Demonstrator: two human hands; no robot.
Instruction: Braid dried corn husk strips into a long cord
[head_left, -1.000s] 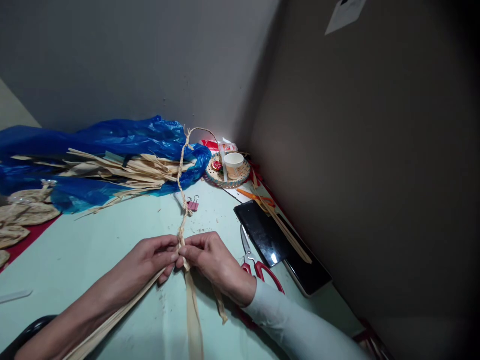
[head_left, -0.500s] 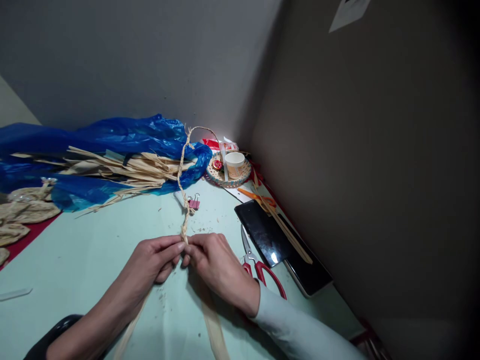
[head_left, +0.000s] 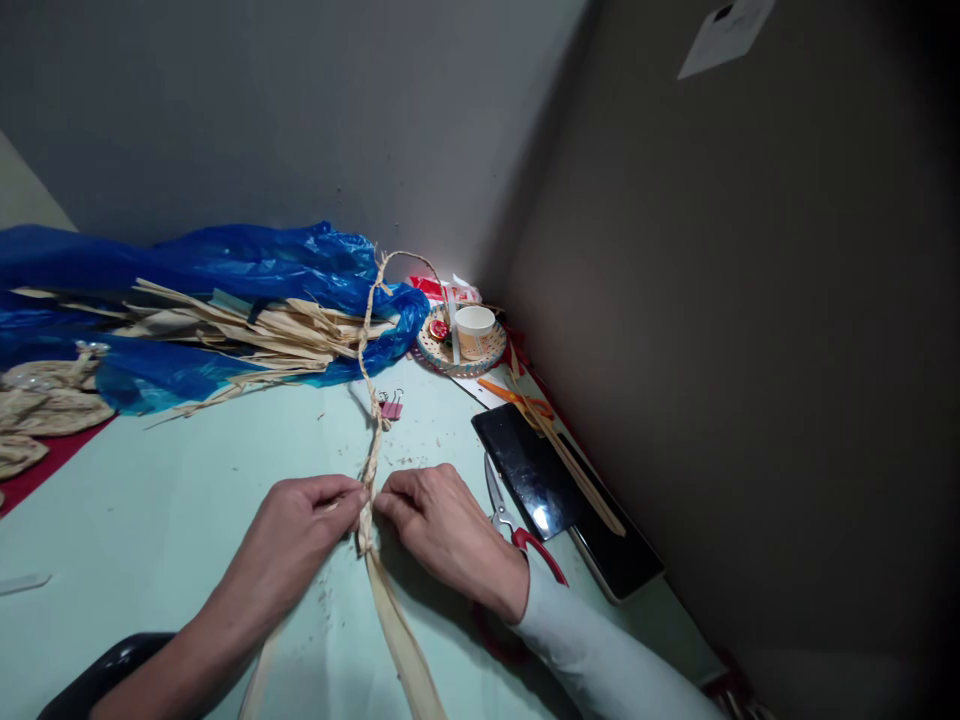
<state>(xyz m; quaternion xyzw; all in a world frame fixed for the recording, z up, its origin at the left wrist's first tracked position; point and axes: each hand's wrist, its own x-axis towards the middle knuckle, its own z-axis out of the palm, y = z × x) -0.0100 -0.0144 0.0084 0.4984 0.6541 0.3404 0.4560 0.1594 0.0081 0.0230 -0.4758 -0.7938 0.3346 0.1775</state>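
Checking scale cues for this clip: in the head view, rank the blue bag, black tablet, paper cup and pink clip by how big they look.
1. Blue bag, by far the largest.
2. Black tablet.
3. Paper cup.
4. Pink clip, smallest.
The cup sits farther from the camera, so its true size may be understated.

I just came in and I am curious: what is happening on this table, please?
A person is braiding dried leaf strips into a cord. The left hand and right hand pinch the braided cord where it ends, and loose strips trail toward the person. The finished cord runs up to a blue plastic bag holding more strips. Red-handled scissors lie beside the right hand on the pale green table.
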